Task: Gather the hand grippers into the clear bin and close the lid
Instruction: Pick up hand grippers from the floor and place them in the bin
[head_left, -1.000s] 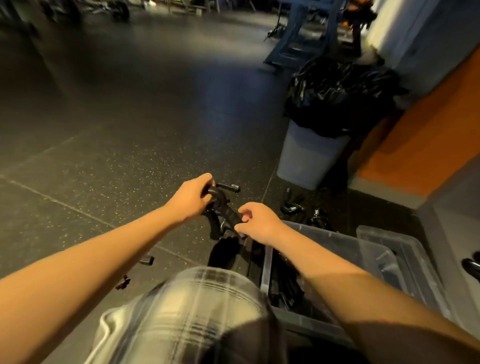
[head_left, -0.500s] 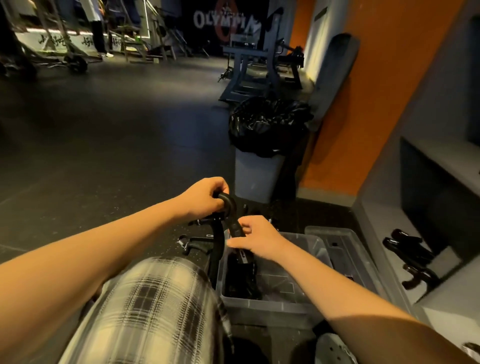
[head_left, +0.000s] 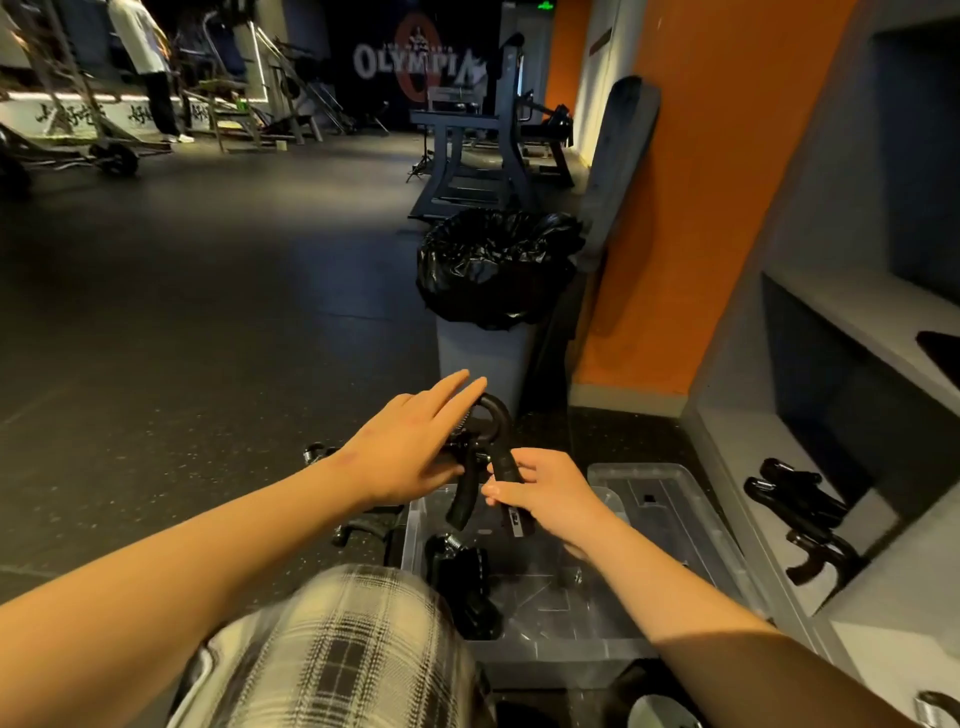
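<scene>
Left hand (head_left: 410, 447): fingers straight, I see them laid against the hand gripper (head_left: 464, 496) at its loop.
Right hand (head_left: 550, 493): fingers curled round one handle, just above the clear bin (head_left: 561, 660).
Below my fingers: another gripper (head_left: 462, 587) inside the bin; lid (head_left: 670, 499) off, at its right.
Room: dark gym floor (head_left: 208, 338), lined trash can (head_left: 488, 270) beyond my fingertips.

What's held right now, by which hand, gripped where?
The right hand pinches the black spring hand gripper by one of its handles, over the clear plastic bin. The left hand, fingers straight, only touches its spring end.
</scene>
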